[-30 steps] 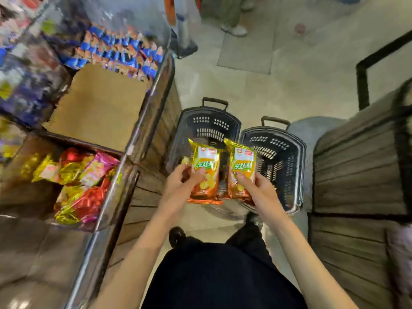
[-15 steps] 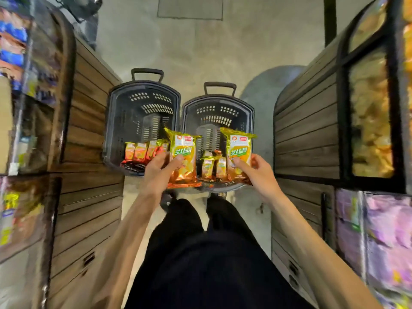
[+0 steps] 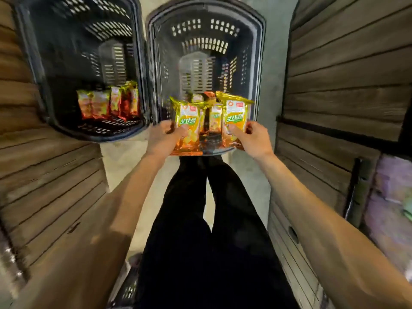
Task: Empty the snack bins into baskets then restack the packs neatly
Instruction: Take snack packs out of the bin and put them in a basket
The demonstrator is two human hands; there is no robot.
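Brown slatted wooden panelling (image 3: 347,63) is running along both sides of a dark grey perforated plastic basket, the right basket (image 3: 263,63), which is sitting on the pale concrete floor (image 3: 124,166). The person's black trousers (image 3: 200,241) are filling the view on the near side of it. A second dark grey perforated plastic basket, the left basket (image 3: 66,52), is standing just beside it. A row of red and gold foil packs (image 3: 109,103) is standing upright at that basket's near end.

The left hand (image 3: 162,139) and the right hand (image 3: 254,141) are hovering over the right basket's near end. Each is pinching one yellow and orange foil snack pack by its lower part, thumb on the printed face: the left pack (image 3: 187,128) and the right pack (image 3: 235,117). The two packs are being held side by side, long axes parallel, tops pointing away from the wrists. Between them, down inside the right basket, a few more yellow and orange standing packs (image 3: 214,117) are showing.

The coming move is probably setting the held pair among those. The open spot is lying straight below and between the hands, about equally near to each, and the held packs are already lining up with the ones below.
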